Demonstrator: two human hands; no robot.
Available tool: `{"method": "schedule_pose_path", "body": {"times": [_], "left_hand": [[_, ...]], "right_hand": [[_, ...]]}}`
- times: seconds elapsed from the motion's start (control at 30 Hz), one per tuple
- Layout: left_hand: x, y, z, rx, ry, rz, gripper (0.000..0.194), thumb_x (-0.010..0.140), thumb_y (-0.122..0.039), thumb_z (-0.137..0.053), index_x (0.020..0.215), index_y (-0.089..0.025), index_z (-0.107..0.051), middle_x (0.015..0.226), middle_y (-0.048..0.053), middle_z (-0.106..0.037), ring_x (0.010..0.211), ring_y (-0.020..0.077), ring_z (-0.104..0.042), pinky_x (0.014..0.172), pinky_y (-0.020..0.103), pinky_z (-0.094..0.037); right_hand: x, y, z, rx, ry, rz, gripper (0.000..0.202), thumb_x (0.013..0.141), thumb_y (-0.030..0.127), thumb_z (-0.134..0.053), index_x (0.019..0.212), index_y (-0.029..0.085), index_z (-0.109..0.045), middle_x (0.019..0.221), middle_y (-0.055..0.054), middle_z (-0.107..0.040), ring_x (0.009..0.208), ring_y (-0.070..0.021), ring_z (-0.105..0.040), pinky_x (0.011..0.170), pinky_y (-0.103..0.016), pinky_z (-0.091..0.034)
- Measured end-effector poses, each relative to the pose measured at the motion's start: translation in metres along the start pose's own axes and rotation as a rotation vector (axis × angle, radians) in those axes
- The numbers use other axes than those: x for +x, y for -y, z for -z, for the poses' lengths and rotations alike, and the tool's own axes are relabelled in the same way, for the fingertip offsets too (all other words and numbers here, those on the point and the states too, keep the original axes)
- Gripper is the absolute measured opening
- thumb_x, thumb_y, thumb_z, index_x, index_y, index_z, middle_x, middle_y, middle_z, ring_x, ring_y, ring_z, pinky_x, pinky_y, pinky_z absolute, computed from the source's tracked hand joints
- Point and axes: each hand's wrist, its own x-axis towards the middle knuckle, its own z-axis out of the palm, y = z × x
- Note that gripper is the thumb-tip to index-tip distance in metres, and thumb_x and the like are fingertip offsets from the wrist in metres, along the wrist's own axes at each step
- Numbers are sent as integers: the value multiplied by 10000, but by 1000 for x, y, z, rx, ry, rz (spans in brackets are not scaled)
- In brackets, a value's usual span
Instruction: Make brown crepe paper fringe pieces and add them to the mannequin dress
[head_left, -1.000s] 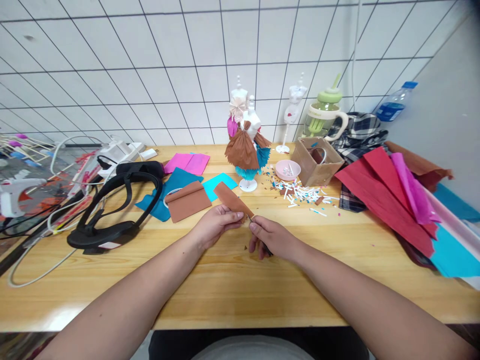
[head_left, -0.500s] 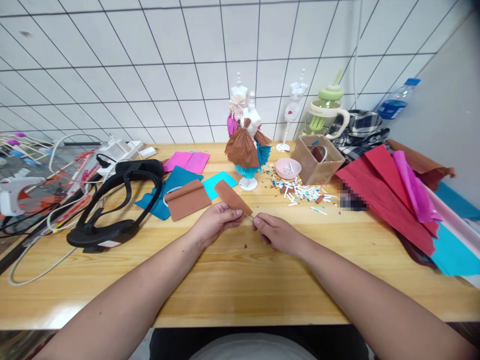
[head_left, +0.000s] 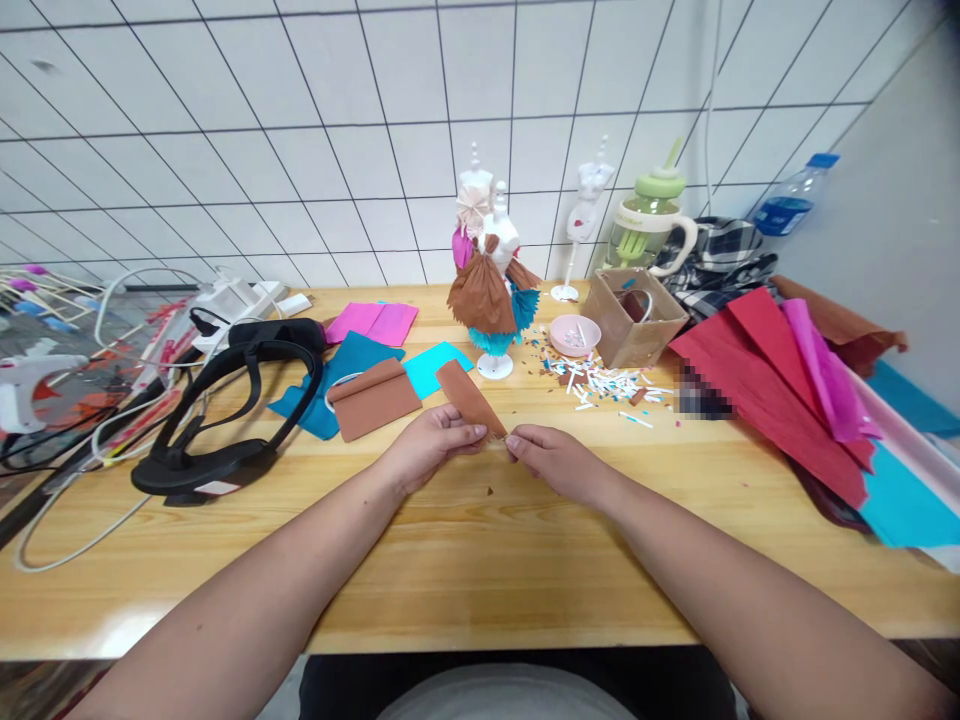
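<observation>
A folded strip of brown crepe paper (head_left: 468, 392) is held above the table in my left hand (head_left: 442, 440), thumb on top and fingers beneath. Closed in a pinch, my right hand (head_left: 551, 455) grips the strip's lower right end, where the edge looks ragged. A larger brown paper piece (head_left: 377, 402) lies left of my hands, over dark teal paper (head_left: 364, 358). Bright blue paper (head_left: 437, 366) is just behind the strip. Beyond it stands a small white dress form (head_left: 497, 230) in a brown and teal paper skirt.
A black headset (head_left: 225, 420) and cables lie left. At right are a pink bowl (head_left: 575, 337), white scraps (head_left: 600, 380), a cardboard box (head_left: 634, 320) and red paper sheets (head_left: 780, 390). A green-lidded jug (head_left: 651, 225) and another dress form (head_left: 589, 205) stand behind.
The strip has shifted slightly right and stands a little steeper. My right hand's fingertips have moved closer against its lower end; my left hand keeps its hold.
</observation>
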Motion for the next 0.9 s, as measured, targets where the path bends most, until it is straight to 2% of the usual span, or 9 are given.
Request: {"method": "schedule_pose_path", "body": {"times": [0.23, 0.9], "left_hand": [[0, 0, -1, 6, 5, 1, 274, 620, -230, -817, 858, -141, -715, 831, 35, -717, 748, 132, -620, 732, 250, -447], [0, 0, -1, 29, 21, -3, 245, 623, -212, -814, 826, -136, -699, 799, 25, -702, 714, 122, -606, 700, 241, -436]], "right_hand": [[2, -4, -1, 3, 9, 39, 329, 875, 454, -419, 693, 189, -490, 603, 37, -426, 578, -109, -399, 510, -220, -279], [3, -5, 1, -11, 40, -11, 340, 846, 461, -449, 634, 195, -453, 560, 53, -360, 525, -96, -330, 496, -226, -242]]}}
